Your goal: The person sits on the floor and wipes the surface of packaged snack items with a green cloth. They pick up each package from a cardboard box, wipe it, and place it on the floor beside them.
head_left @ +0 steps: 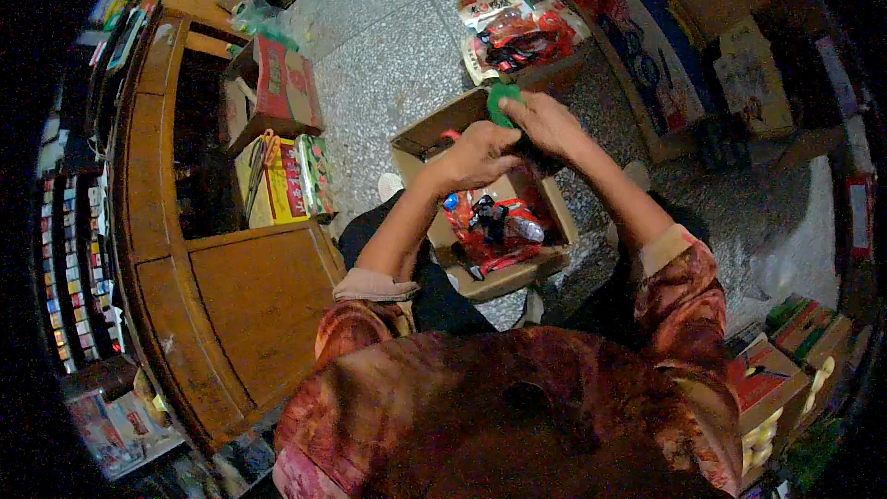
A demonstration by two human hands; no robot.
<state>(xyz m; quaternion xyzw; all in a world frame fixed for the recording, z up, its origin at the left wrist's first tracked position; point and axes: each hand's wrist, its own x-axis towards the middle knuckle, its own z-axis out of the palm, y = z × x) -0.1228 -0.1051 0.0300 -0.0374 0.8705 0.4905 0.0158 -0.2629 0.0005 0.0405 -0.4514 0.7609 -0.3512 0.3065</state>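
Both hands are close together over the far side of an open cardboard box [478, 284] between my feet. My right hand [544, 121] grips a small green object [504, 102], which I cannot identify exactly. Beside it, my left hand [481, 156] has its fingers curled, and they hide whatever lies between them; a dark piece shows just below the hands. Inside the box lie red and clear plastic packages [492, 229] with black parts and a blue cap-like piece. Beyond the box, several red-and-clear printed packages [530, 34] rest in a heap.
A wooden cabinet [256, 305] stands at the left, with a red-printed carton [284, 83] and a yellow box [277, 180] holding orange-handled scissors [269, 145] beside it. Large cartons [658, 48] line the upper right. More boxes [769, 374] stand at the lower right.
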